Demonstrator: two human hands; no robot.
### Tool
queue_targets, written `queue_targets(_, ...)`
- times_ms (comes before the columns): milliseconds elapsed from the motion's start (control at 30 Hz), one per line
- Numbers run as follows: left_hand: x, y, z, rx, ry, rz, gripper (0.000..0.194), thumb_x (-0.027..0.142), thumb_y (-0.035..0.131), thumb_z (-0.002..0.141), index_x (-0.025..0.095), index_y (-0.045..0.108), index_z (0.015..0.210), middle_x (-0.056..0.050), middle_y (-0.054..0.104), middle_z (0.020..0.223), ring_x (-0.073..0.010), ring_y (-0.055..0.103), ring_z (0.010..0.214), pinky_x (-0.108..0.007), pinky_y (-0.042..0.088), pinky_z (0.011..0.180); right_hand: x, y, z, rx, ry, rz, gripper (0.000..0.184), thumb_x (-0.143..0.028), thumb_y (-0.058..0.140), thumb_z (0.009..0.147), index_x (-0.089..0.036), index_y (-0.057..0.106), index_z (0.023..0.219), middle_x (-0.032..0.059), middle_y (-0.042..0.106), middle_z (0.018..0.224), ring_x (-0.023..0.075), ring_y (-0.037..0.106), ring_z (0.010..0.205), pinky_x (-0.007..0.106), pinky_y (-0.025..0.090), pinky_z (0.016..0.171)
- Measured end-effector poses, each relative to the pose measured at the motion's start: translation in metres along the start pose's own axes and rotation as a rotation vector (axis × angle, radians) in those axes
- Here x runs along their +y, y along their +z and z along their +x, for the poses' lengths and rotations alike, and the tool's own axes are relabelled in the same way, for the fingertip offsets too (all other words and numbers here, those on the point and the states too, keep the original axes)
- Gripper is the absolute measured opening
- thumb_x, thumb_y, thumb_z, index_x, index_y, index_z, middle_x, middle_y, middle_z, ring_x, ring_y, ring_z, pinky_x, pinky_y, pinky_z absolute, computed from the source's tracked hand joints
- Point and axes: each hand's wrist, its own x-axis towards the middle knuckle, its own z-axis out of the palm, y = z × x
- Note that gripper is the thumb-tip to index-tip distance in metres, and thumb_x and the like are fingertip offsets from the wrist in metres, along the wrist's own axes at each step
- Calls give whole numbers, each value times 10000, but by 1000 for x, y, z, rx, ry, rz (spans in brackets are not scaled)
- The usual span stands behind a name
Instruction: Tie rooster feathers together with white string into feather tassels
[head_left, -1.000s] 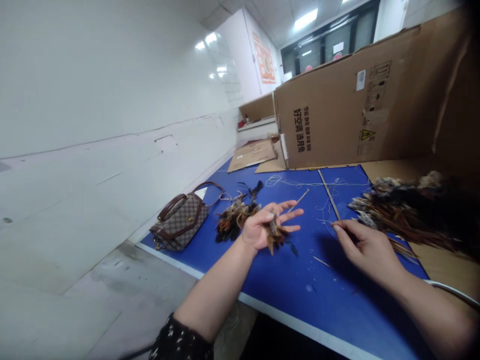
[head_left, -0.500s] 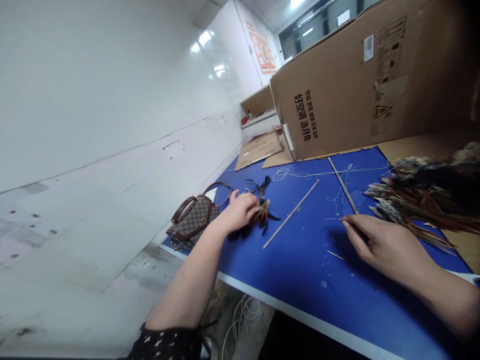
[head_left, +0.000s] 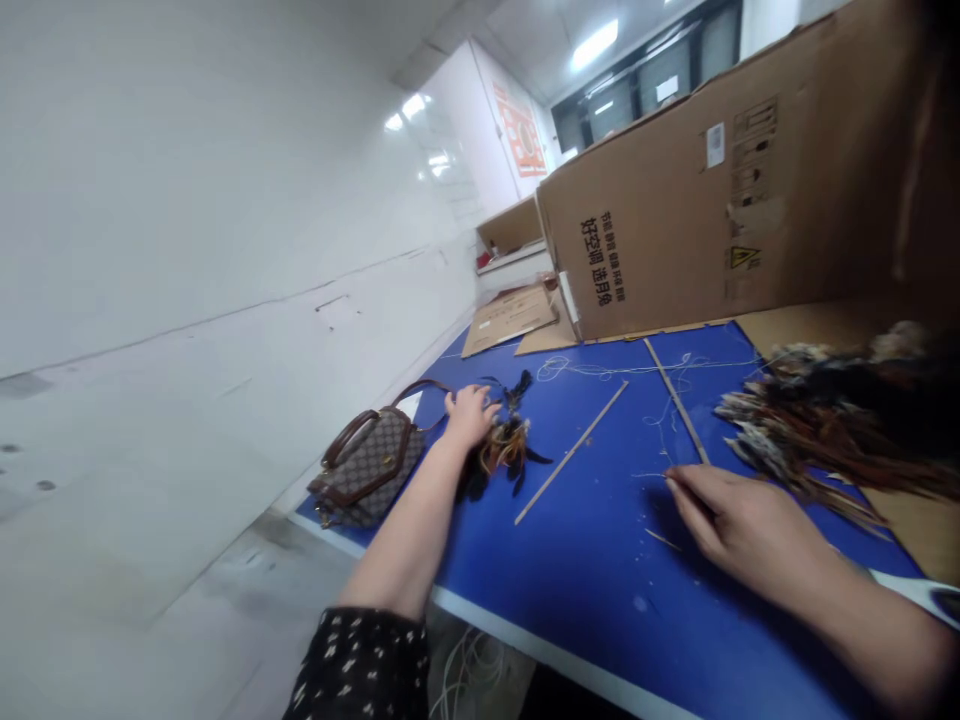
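Observation:
My left hand reaches across the blue table with its fingers apart, at the far edge of a small bunch of brown and black feathers. Its fingertips partly hide behind the hand, and nothing shows in its grasp. Close to that forearm sits a brown patterned handbag with a handle and strap. My right hand pinches a thin pale string between thumb and forefinger, above the table. The string's loose end sticks out to the left, and thin thread trails away behind the fingers.
Two thin strips lie on the blue table. A large feather pile rests at the right on cardboard. Tangled string crosses the back, before a big cardboard box. A white wall runs along the left.
The view has shifted, so the scene sits slightly lower and further left. My left hand has moved to the far side of the feathers, showing more of them. My right hand keeps its pinch.

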Motion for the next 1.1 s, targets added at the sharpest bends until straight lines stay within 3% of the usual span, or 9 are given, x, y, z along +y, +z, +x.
queue_targets(67, 31, 5, -18, 96, 78, -238, 222, 332, 613, 956, 195, 720, 1094, -134, 697, 1208, -273, 595, 1198, -476, 372, 1113, -3, -1, 0, -54, 2, -18, 245, -378, 515, 1017, -253, 724, 1020, 74, 797, 916, 238, 758, 762, 325, 587, 718)
queue_targets(167, 95, 9, -57, 85, 134, -686, 302, 418, 584, 972, 184, 733, 852, -78, 708, 895, -208, 643, 894, -353, 495, 896, -7, -4, 2, -3, 67, -26, 244, -338, 483, 1040, -234, 697, 1091, 80, 793, 1003, 242, 769, 850, 342, 585, 798)
queue_targets(267, 164, 12, -100, -160, 26, -1080, 334, 494, 673, 908, 181, 784, 864, -63, 714, 844, -177, 623, 775, -300, 490, 745, -11, -8, 4, 33, 91, 4, 220, -323, 489, 1040, -227, 680, 1092, 84, 781, 985, 236, 758, 846, 340, 572, 798)
queue_targets(367, 218, 15, -125, -387, -135, -1417, 400, 505, 753, 839, 165, 810, 1042, -77, 734, 872, -153, 606, 716, -285, 488, 680, -14, -11, 4, 0, 89, 34, 198, -308, 476, 1042, -231, 655, 1009, 79, 750, 880, 223, 717, 763, 331, 544, 735)
queue_targets(467, 248, 18, -127, -430, -253, -1635, 460, 480, 810, 787, 145, 804, 1103, -75, 729, 825, -123, 572, 665, -259, 463, 636, -14, -11, 4, -44, 77, 58, 214, -290, 453, 1046, -236, 610, 911, 59, 697, 784, 203, 654, 679, 319, 498, 672)
queue_targets(600, 257, 24, -118, -334, -350, -1757, 410, 478, 822, 774, 124, 803, 980, -51, 681, 762, -99, 549, 650, -229, 426, 605, -12, -10, 4, -77, 76, 74, 190, -256, 444, 1041, -230, 600, 935, 60, 675, 799, 203, 634, 700, 319, 483, 686)
queue_targets(800, 235, 40, -120, -294, -407, -1784, 391, 495, 800, 796, 129, 749, 925, -15, 626, 728, -96, 542, 639, -228, 417, 604, -20, -6, 4, -232, 90, 95, 247, -236, 424, 1043, -227, 592, 862, 49, 658, 780, 198, 627, 722, 306, 470, 693)
queue_targets(933, 220, 39, -119, -273, -182, -1576, 320, 476, 712, 883, 158, 743, 908, -26, 641, 763, -130, 574, 708, -264, 471, 694, -30, -8, 6, -292, 85, 145, 233, -245, 451, 1037, -220, 668, 957, 58, 706, 828, 200, 661, 753, 313, 504, 717)
queue_targets(1100, 216, 35, -120, -201, 207, -1315, 143, 285, 645, 911, 184, 746, 911, -57, 659, 889, -172, 607, 830, -308, 502, 786, -15, -31, 16, -48, 152, -100, 223, -335, 547, 999, -234, 714, 1105, 116, 728, 1179, 262, 696, 1037, 372, 541, 862)
